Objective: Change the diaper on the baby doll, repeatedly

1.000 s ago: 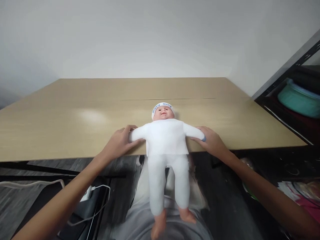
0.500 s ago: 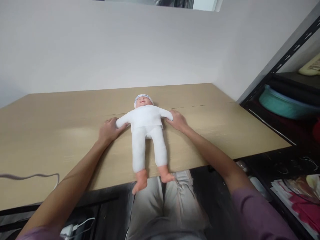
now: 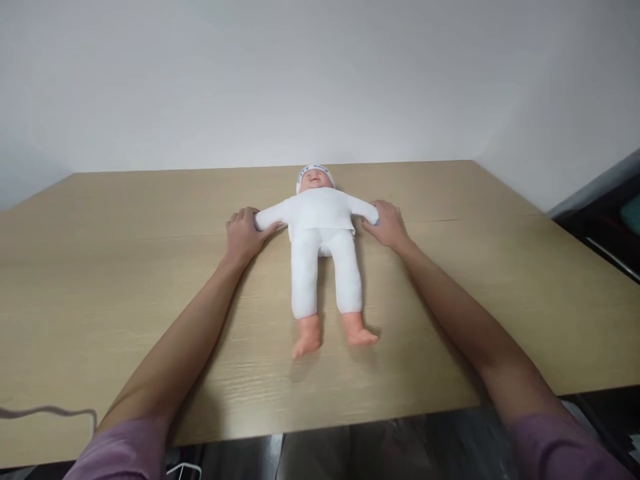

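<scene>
One white-clad doll [image 3: 321, 210] is laid face up, centred on the table [image 3: 150, 313], head [image 3: 315, 179] far, feet [image 3: 307, 337] near. Its sleeves [image 3: 273, 215] are pinched in the grip of the left hand [image 3: 243, 233] and right hand [image 3: 390, 225].

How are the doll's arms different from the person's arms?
The doll's arms look short and the person's arms much longer. White sleeves cover the doll's arms, but the person's forearms are bare below purple sleeves. The doll's arms stretch out sideways, while the person's reach forward over the table. They meet where the left hand and right hand hold the doll's arms.
</scene>
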